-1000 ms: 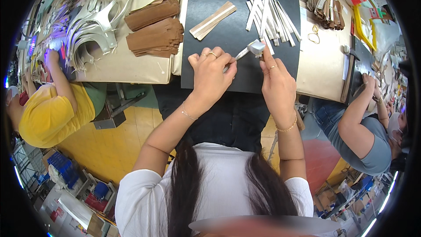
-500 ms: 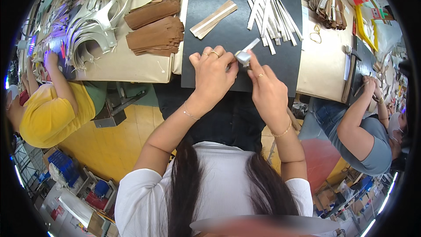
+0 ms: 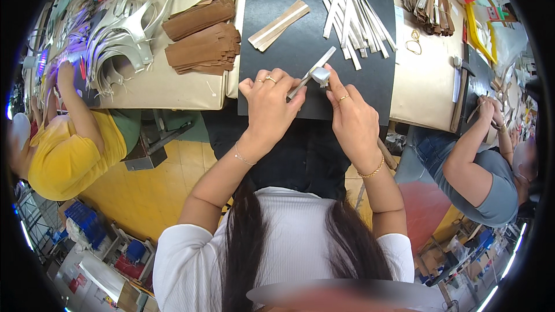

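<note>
My left hand [image 3: 270,101] is closed on the lower end of a narrow pale strip [image 3: 325,58], pinched between thumb and fingers. The strip slants up and to the right over the black mat [image 3: 361,95]. My right hand [image 3: 354,112] pinches a small grey-white block with a ragged lower edge [image 3: 320,75] against the strip's side; its exact kind is unclear. Beyond my hands lie brown strips with a white stripe along the top one [image 3: 280,25]. To their right is a loose pile of white and silver strips [image 3: 357,20].
Two stacks of brown leather-like pieces [image 3: 202,49] lie left of the mat, with white curved cut pieces [image 3: 124,29] farther left. Bundled brown strips [image 3: 428,3] and a rubber band [image 3: 413,42] lie to the right. A person in yellow [image 3: 75,150] and one in grey-blue [image 3: 483,179] sit either side.
My left hand has shifted left and slightly down. More of the pale strip now shows between my hands, while the block in my right hand stays in nearly the same place.
</note>
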The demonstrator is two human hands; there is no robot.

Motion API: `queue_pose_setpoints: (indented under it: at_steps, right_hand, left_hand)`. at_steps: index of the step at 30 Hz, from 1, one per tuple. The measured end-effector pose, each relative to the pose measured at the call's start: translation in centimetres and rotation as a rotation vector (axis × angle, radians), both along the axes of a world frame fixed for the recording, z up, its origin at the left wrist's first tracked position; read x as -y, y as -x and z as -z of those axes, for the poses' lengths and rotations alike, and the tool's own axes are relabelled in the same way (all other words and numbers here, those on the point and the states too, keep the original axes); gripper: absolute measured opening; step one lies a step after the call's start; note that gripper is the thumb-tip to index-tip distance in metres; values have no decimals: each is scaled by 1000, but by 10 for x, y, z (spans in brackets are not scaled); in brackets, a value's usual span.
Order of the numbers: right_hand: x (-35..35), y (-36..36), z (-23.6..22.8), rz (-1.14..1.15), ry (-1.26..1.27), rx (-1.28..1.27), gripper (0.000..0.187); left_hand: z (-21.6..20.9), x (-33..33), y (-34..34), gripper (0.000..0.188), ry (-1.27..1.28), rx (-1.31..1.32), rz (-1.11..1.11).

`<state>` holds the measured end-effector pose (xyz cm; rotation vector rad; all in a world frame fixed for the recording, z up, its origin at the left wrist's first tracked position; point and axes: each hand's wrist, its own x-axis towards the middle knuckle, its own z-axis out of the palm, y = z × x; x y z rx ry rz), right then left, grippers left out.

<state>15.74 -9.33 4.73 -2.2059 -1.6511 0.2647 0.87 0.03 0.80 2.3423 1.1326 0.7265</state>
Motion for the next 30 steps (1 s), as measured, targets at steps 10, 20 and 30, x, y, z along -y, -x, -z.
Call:
queue_pose_setpoints:
  at_steps: [10, 20, 30]
  right_hand:
    - [-3, -3, -7, 54, -78, 29, 49]
    - [-7, -4, -7, 61, -202, -72, 57]
    - [1, 7, 1, -39, -26, 6, 51]
  left_hand:
    - [0, -1, -5, 6, 27, 10, -19]
    - [1, -1, -4, 9, 9, 8, 0]
    - [0, 7, 9, 12, -9, -3, -8]
